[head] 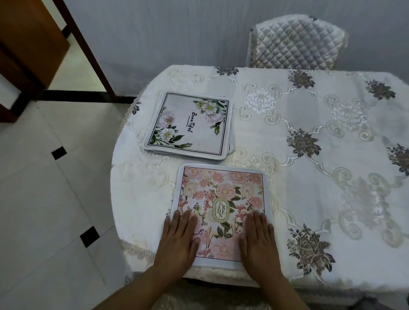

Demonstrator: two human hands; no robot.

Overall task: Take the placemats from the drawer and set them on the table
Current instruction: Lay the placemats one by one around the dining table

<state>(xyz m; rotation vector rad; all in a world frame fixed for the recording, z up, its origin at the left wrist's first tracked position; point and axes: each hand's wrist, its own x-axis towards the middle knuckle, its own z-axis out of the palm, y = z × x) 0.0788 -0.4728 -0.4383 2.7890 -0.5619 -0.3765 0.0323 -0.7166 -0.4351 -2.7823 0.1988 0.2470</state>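
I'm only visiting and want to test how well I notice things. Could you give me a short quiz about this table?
1. True or false: the left hand and the right hand both lie flat on the pink placemat.
2. Where on the table is the white placemat stack relative to the pink placemat? A: nearer the person. B: farther from the person, to the left. C: underneath it.
3. Fill in: the oval label on the pink placemat reads ____.

Key: 1 true; 2 B; 3 GARDEN.
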